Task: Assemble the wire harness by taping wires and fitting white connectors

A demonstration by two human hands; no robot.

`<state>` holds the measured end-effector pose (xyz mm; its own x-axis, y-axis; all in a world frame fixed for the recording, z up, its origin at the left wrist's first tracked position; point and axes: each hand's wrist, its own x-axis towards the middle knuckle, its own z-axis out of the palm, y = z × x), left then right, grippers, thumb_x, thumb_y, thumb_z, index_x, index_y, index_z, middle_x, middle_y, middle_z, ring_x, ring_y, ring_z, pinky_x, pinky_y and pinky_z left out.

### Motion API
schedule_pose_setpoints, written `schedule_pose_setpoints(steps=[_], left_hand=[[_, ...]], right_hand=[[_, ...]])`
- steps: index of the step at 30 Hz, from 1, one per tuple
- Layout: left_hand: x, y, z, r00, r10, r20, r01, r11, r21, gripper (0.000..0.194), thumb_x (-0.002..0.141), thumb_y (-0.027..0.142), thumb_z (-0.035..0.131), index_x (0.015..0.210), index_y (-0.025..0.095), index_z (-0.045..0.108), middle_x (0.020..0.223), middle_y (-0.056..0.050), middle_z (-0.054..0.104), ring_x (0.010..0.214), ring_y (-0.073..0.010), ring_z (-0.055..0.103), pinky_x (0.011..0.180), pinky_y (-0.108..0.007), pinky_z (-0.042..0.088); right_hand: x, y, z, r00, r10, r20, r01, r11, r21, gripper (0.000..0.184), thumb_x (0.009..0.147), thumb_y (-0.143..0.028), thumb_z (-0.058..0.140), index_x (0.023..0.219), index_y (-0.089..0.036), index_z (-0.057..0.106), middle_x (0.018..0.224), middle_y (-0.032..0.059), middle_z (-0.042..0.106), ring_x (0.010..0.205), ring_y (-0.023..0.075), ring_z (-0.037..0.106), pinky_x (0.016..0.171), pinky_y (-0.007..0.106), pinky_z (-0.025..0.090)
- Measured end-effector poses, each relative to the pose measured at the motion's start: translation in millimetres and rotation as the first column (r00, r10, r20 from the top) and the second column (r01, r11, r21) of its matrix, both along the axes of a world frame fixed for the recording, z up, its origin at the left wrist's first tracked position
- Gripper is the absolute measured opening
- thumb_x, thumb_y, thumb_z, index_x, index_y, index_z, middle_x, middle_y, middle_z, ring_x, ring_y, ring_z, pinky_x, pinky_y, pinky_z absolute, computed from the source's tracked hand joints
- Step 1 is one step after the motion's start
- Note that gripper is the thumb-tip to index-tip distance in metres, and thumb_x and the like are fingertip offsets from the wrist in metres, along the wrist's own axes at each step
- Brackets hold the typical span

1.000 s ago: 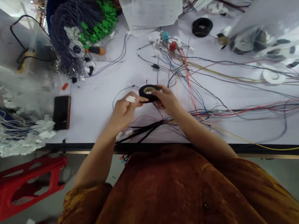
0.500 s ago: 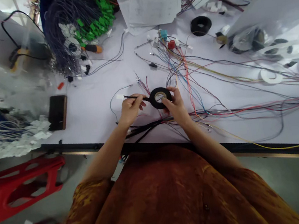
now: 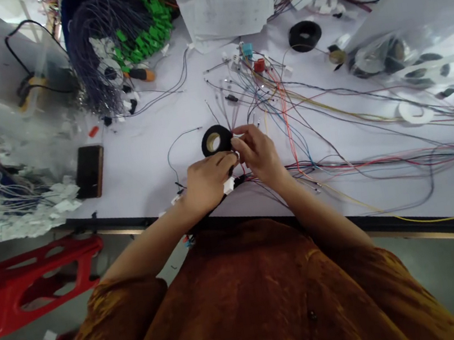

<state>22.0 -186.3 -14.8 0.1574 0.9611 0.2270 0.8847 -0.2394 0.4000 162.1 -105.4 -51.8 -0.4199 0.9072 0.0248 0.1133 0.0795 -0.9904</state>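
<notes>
While the left hand (image 3: 207,183) closes on a wire bundle (image 3: 232,170), the right hand (image 3: 259,154) pinches it beside a black electrical tape roll (image 3: 207,150). Taping seems underway; further winding looks called for.

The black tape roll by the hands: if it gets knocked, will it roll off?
The black tape roll is a round ring, so standing on edge it would likely roll. Laid flat, it should stay put. Its hollow core suggests it is fairly light.
</notes>
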Motion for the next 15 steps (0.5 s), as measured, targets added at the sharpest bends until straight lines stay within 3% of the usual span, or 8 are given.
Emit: schedule_pose_setpoints(steps=[2,8,11,15], left_hand=[[-2.7,-3.8,-9.6,0.993,-0.08,-0.082,0.079,0.997,-0.012,0.026,0.089,0.013,0.049,0.103,0.021,0.069,0.11,-0.008,0.073,0.094,-0.0235,0.07,0.075,-0.034,0.055],[-12.5,-5.3,-36.4,0.961,-0.268,-0.06,0.268,0.963,-0.011,0.032,0.087,0.008,0.044,0.104,0.019,0.068,0.115,-0.011,0.07,0.115,-0.0247,0.063,0.102,-0.041,0.049],[-12.4,-6.4,-40.3,0.951,-0.294,-0.093,0.293,0.956,-0.015,0.03,0.088,0.008,0.044,0.103,0.019,0.067,0.112,-0.012,0.071,0.109,-0.0251,0.066,0.103,-0.044,0.045],[-10.0,-10.6,-39.2,0.954,-0.284,-0.092,0.283,0.959,-0.02,0.029,0.092,0.009,0.041,0.103,0.02,0.066,0.115,-0.011,0.072,0.103,-0.0228,0.068,0.095,-0.043,0.044]], right_hand=[[-6.8,10.2,-1.3,0.996,0.034,0.079,-0.029,0.997,-0.069,0.042,0.086,-0.048,0.064,0.115,-0.019,0.052,0.076,-0.0007,0.062,0.067,0.013,0.059,0.061,0.025,0.047],[-27.0,29.1,-14.0,0.931,0.2,0.306,-0.159,0.975,-0.155,0.059,0.076,-0.038,0.075,0.124,-0.016,0.05,0.087,0.0043,0.07,0.08,0.0192,0.065,0.078,0.035,0.054],[-40.4,38.4,-9.4,0.809,0.295,0.509,-0.313,0.948,-0.052,0.044,0.076,-0.034,0.074,0.113,-0.013,0.059,0.093,0.0109,0.071,0.089,0.0244,0.067,0.085,0.04,0.053],[-59.8,53.1,0.5,0.573,0.348,0.742,-0.552,0.833,0.037,0.023,0.066,-0.021,0.079,0.082,-0.013,0.066,0.088,0.0164,0.071,0.097,0.033,0.065,0.085,0.042,0.052]])
